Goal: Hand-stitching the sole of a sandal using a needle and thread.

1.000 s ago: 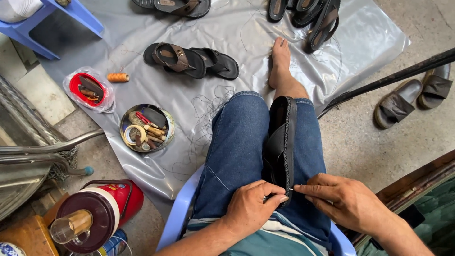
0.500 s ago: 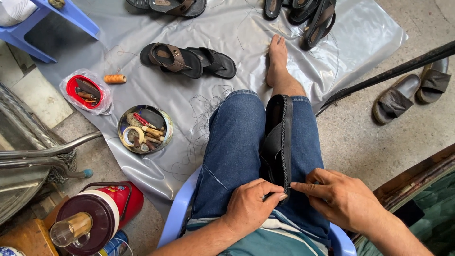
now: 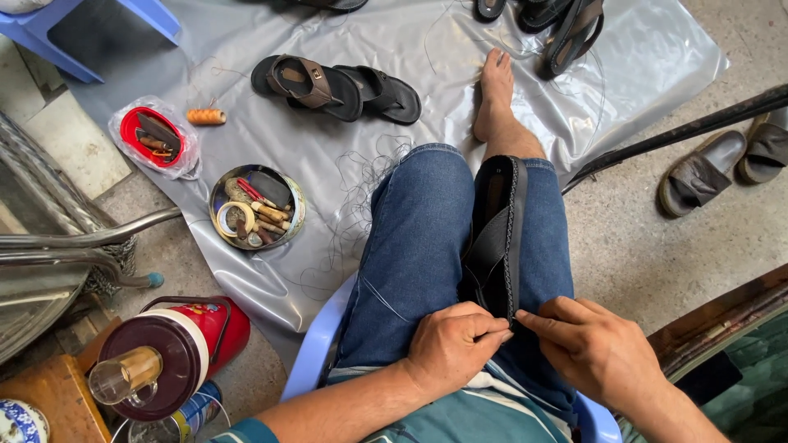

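Black sandal (image 3: 497, 238) lies along the lap, its heel end pinched by both hands.

Left hand (image 3: 450, 349) closes on the sole's edge at 6 o'clock; right hand (image 3: 595, 349) pinches beside it; it looks light, rubbery, bendable; best held by the stitched rim; tool tin (image 3: 256, 206) at 10 o'clock.

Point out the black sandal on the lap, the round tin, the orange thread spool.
black sandal (image 3: 497, 238), head view, strap over the sole
round tin (image 3: 215, 199), head view, left rim
orange thread spool (image 3: 206, 116), head view, wound middle
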